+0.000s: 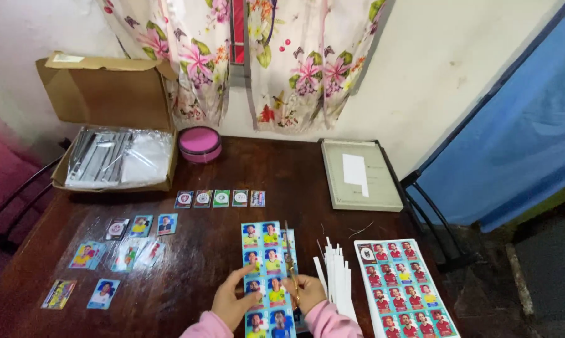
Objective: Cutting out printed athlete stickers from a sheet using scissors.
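Glossy sticker sheet point(267, 275), a tall strip of paired portraits, lies on the dark wooden worktop point(220, 250). The left hand point(231, 305) pins its edge with narrow fingers; the right hand point(308, 291) grips slim scissors point(291, 260) running along the sheet's right edge. Thin paper may skew, so a cut could clip a portrait. White offcut strips point(337, 278) and a second sheet point(404, 285) lie to the right.

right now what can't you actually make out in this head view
- Scissors in the right hand: handles hidden by the fingers, blades blurred.
- Sticker sheet under the left hand: lower end cut off by the frame's bottom edge.
- Cardboard box: contents veiled by clear plastic.
- Small cards: pictures too small.
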